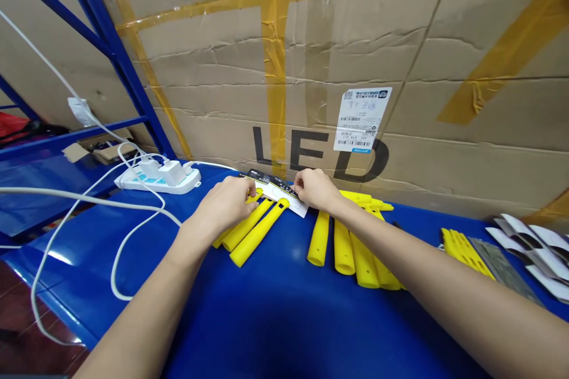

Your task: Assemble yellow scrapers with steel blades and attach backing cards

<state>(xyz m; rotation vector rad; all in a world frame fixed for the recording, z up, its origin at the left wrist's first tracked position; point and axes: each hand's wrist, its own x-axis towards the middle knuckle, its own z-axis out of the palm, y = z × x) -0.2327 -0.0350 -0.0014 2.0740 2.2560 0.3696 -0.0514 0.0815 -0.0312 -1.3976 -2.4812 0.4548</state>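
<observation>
My left hand (226,206) is closed, with thumb and fingertips pinched at the holed end of a yellow plastic handle (256,194). Beside it, two more yellow tubular handles (260,234) lie slanted, their holed ends over a black-and-white printed card (299,205). The card rests on the blue table near the carton. At the card's right end, my right hand (317,188) is closed, fingertips pinched on its dark edge; exactly how it grips is partly hidden. Under my right forearm lie several more yellow handles (344,249), partly covered by the arm.
A large taped carton (213,83) stands behind the blue table (267,320). To the left are a white power strip (186,179), loose white cables (116,260) and a blue metal frame (128,89). Yellow slotted pieces (464,251) and folded white cards (540,249) lie at right.
</observation>
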